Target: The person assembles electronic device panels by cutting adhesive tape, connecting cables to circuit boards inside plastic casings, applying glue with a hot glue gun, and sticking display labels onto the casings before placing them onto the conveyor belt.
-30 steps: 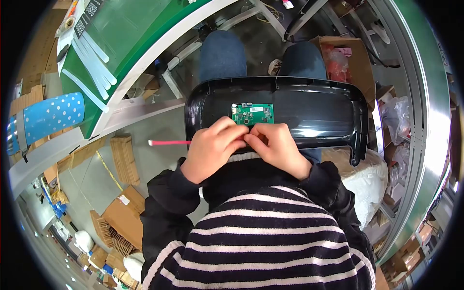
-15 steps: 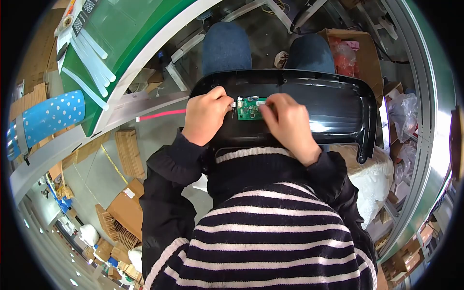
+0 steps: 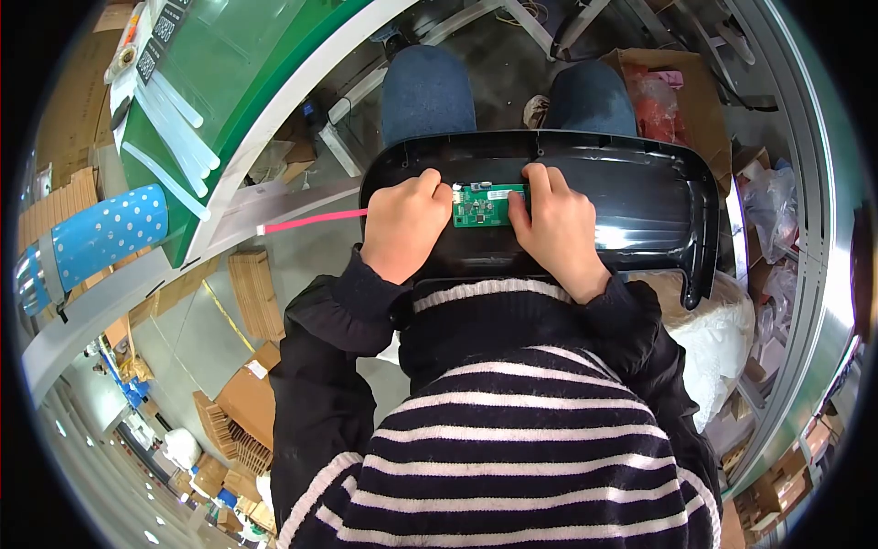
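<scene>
A black plastic shell (image 3: 640, 197) lies across my lap, its hollow side up. Above it is a green circuit board (image 3: 478, 209) with small components and a white label. My right hand (image 3: 560, 224) grips the board's right end between thumb and fingers. At the board's left edge my left hand (image 3: 407, 224) is closed in a pinch, touching or nearly touching the white socket there. A red cable (image 3: 315, 219) trails leftward from under my left hand to a loose white connector. The cable's other end is hidden by my fingers.
To the left, a green work surface (image 3: 251, 87) holds several translucent sticks (image 3: 178, 128). A blue polka-dot roll (image 3: 110, 224) is beside its frame. An open carton (image 3: 700, 114) with red plastic stands beyond my right knee. A white bag (image 3: 709, 357) lies at right.
My right hand has shifted slightly right and now grips the board's end more firmly. My left hand has moved right against the board's left edge, covering the white plug seen before.
</scene>
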Demonstrator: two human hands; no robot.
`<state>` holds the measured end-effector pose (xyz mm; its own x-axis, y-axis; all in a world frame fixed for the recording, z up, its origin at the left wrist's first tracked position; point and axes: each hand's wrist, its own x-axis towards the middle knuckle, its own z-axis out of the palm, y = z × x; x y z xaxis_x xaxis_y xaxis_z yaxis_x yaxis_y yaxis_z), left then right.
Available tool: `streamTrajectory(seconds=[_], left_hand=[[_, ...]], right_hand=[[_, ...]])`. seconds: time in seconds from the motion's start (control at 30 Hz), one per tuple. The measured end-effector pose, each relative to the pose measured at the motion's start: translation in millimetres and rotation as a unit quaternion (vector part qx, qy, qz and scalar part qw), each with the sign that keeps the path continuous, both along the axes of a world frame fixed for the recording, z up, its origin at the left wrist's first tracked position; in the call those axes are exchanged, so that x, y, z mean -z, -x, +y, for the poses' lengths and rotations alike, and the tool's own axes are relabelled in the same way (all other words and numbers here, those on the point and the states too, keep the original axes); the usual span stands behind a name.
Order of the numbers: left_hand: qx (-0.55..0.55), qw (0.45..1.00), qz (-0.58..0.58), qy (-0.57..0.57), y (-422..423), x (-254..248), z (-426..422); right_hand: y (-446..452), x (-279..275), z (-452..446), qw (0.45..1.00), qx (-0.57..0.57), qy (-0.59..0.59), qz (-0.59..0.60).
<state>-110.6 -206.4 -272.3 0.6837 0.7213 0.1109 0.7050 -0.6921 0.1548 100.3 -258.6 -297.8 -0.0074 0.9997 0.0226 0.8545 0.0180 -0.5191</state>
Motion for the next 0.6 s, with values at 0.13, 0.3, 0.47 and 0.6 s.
streamTrajectory(seconds=[0.13, 0.3, 0.47, 0.6], left_hand=[[0.036, 0.998, -0.041, 0.017, 3.3, -1.1, 5.9], [0.045, 0.998, -0.031, -0.006, 2.8, 3.3, 5.2], [0.209, 0.974, 0.056, -0.065, 1.2, 0.2, 25.1], [0.329, 0.938, -0.027, -0.11, -1.8, -2.0, 47.6]], right_hand=[[-1.1, 2.1, -0.4, 1.0, 0.0, -0.011, 0.005], [1.8, 1.9, -0.3, 1.0, -0.005, -0.016, 0.009], [3.4, 8.4, -2.2, 0.998, -0.05, -0.04, 0.005], [2.4, 12.6, 3.6, 0.996, -0.057, -0.07, 0.011]])
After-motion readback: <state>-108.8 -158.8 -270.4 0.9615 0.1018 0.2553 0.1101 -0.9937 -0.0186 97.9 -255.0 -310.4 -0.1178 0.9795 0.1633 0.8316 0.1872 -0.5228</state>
